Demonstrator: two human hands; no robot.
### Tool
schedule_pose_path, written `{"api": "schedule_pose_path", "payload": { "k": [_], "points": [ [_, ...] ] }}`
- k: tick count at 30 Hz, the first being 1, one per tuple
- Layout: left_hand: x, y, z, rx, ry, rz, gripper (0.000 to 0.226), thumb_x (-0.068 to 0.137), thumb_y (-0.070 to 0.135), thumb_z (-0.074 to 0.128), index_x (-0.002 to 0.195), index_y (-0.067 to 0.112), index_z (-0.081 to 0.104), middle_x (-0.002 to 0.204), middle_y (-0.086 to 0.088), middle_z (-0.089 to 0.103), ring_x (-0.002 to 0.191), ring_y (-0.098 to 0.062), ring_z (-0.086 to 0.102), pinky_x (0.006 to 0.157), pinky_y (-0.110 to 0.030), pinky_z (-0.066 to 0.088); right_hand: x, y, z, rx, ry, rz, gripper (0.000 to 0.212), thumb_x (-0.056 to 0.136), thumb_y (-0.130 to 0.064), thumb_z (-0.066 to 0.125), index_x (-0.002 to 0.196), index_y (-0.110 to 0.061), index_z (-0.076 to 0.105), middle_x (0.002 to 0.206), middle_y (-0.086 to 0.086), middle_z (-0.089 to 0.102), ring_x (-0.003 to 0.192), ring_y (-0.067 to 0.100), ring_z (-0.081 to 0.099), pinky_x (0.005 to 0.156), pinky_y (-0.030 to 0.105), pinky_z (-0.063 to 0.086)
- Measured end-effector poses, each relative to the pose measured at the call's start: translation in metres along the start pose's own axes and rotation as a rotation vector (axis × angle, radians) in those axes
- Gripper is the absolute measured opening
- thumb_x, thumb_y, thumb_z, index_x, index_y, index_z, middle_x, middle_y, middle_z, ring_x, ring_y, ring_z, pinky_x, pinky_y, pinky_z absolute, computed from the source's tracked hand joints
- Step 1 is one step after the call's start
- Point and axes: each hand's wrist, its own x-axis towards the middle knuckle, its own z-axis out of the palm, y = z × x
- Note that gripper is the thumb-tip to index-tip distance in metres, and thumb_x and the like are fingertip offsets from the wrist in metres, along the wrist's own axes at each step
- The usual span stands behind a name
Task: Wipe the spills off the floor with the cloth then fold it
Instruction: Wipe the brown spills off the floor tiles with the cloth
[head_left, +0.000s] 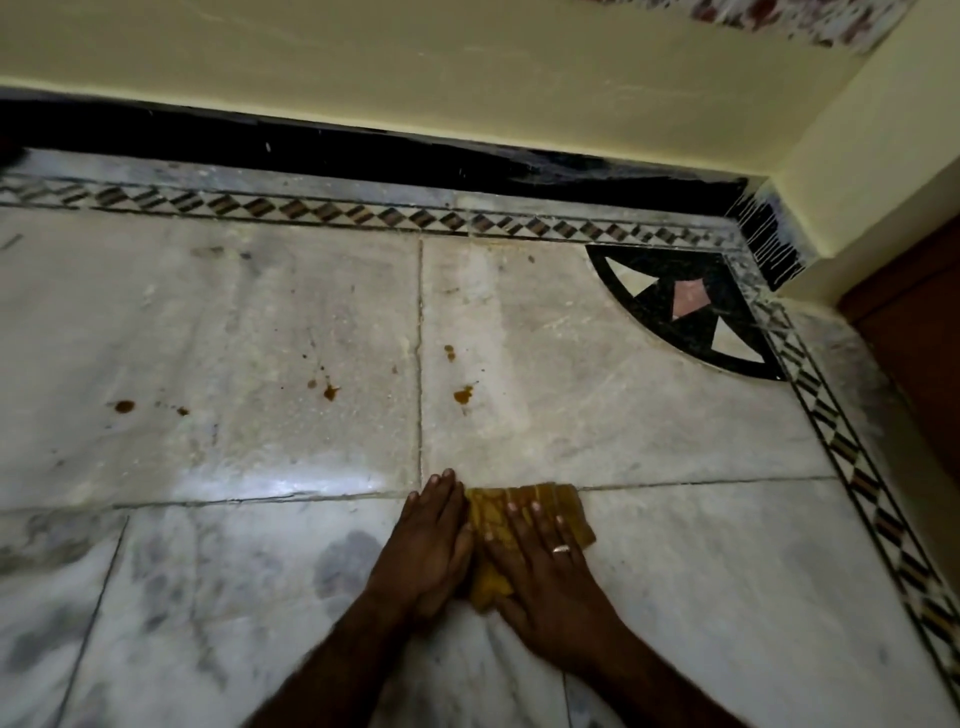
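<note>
Right hand (540, 561) flat on the yellow cloth (524, 512), left hand (431, 540) flat beside it (brown spills (462, 396) beyond)

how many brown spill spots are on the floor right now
5 clear ones: far left, a small one beside it, left of the tile seam, and two right of it. Fainter specks exist; the cloth may hide more.

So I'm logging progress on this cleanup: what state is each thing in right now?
Cloth: bunched on the floor, under the hands.
Spills: brown spots not wiped up yet.
Left hand: flat, at the cloth's left edge.
Right hand: flat, pressing on the cloth.
</note>
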Motion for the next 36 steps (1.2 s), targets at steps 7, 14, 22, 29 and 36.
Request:
{"api": "schedule_pose_path", "payload": {
  "k": [7,14,22,29,36],
  "points": [
    [0.001,0.025,-0.029,-0.501,0.02,-0.242,0.079,0.08,0.057,0.051,0.146,0.015,0.045,0.145,0.005,0.048,0.134,-0.014,0.045,0.113,-0.029,0.033,0.023,0.016,-0.073,0.882,-0.031,0.443,0.032,0.096,-0.039,0.06,0.123,-0.027,0.072,0.13,-0.002,0.069,0.123,0.015,0.061,0.113,0.035,0.04],
    [0.004,0.052,-0.06,-0.799,-0.133,-0.235,0.056,0.067,0.047,0.081,0.121,0.036,0.066,0.114,0.007,0.073,0.107,-0.015,0.069,0.096,-0.041,0.055,0.041,0.039,-0.163,1.385,0.078,0.597,0.029,0.099,-0.028,0.057,0.104,-0.005,0.074,0.097,0.02,0.077,0.089,0.033,0.074,0.081,0.039,0.06],
    [-0.003,0.098,-0.096,-1.058,-0.315,-0.2,0.039,0.077,0.024,0.074,0.115,0.012,0.07,0.109,-0.011,0.075,0.101,-0.03,0.072,0.092,-0.045,0.057,0.064,0.05,-0.239,1.408,0.031,0.474,0.046,0.094,-0.043,0.061,0.109,-0.001,0.07,0.1,0.028,0.073,0.084,0.034,0.072,0.077,0.041,0.061],
    [-0.011,0.113,-0.107,-1.316,-0.221,-0.24,0.033,0.091,0.007,0.065,0.124,0.01,0.064,0.115,-0.012,0.073,0.106,-0.029,0.069,0.087,-0.038,0.058,0.02,0.048,-0.164,2.07,-0.051,0.714,0.091,0.085,-0.078,0.051,0.127,0.001,0.065,0.124,0.028,0.066,0.12,0.043,0.06,0.115,0.062,0.034],
    [-0.028,0.099,-0.104,-1.339,-0.16,-0.28,0.039,0.092,0.003,0.059,0.13,0.012,0.058,0.118,-0.012,0.072,0.109,-0.029,0.069,0.094,-0.043,0.056,0.009,0.005,-0.141,2.129,-0.097,0.722,0.047,0.088,-0.016,0.074,0.131,-0.001,0.063,0.13,0.03,0.063,0.117,0.044,0.064,0.1,0.064,0.049]
  ]
}}
